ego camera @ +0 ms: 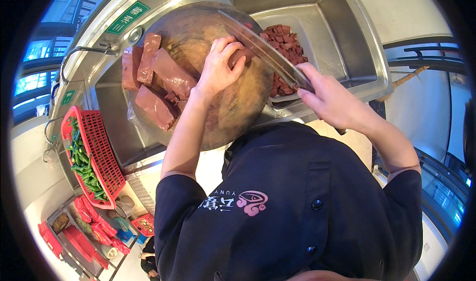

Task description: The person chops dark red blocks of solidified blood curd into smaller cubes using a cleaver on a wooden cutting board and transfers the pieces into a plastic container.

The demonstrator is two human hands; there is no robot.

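My left hand (222,63) rests with bent fingers on a small block of what looks like blood curd (240,56), on a round wooden chopping block (230,113). In my right hand (333,99) is the handle end of a broad cleaver (266,45). Its blade slants across the board's right side, close beside the held block and my left fingertips. Several larger reddish-brown slabs (173,73) lie on the board's left part. To the right of the blade, small cut pieces (286,45) fill part of a plastic tub (307,50), partly hidden by the blade.
The chopping block sits over a stainless steel sink (115,121), and the tub stands in another basin (333,32). A curved faucet (78,49) is at the left. A red basket (108,151) holds green peppers (83,162). Shelves with red bags (100,225) and another person (148,260) appear lower left.
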